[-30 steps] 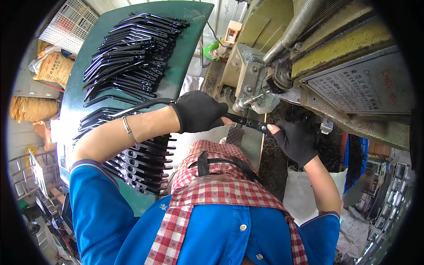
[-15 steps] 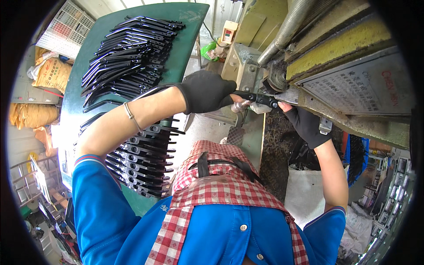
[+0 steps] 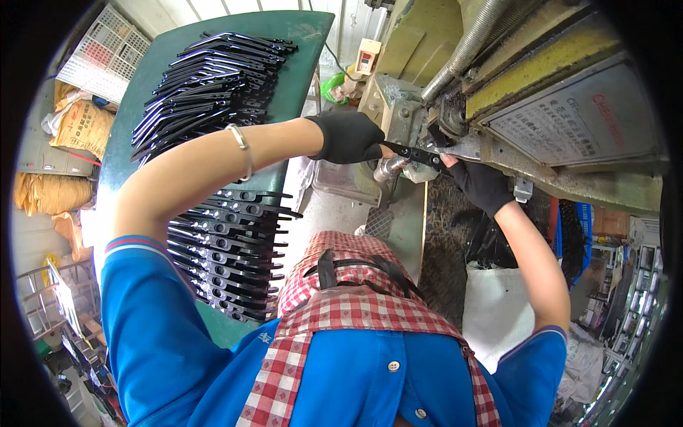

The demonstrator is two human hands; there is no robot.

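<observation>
A black metal bar (image 3: 421,155) with round holes spans the gap between my two hands, in front of the machine's metal fixture. My left hand (image 3: 351,136), in a black fingerless glove, is closed on the bar's left end. At its other end, my right hand (image 3: 481,186), gloved the same way, grips it with the thumb on top. The fingers under the bar are mostly hidden. A round metal post (image 3: 388,169) stands just below the bar, close to my left fingertips.
On the green table (image 3: 284,23) at left lie bent black bars (image 3: 206,85) in a pile and a row of holed black bars (image 3: 231,260). The yellow-green machine (image 3: 548,85) rises at right, with a ribbed hose (image 3: 466,53). A white sack (image 3: 498,302) stands below my right forearm.
My left forearm has shifted up and right, uncovering more of the table's bars. My right hand has moved slightly left and down. Both hands still hold a black bar at the fixture.
</observation>
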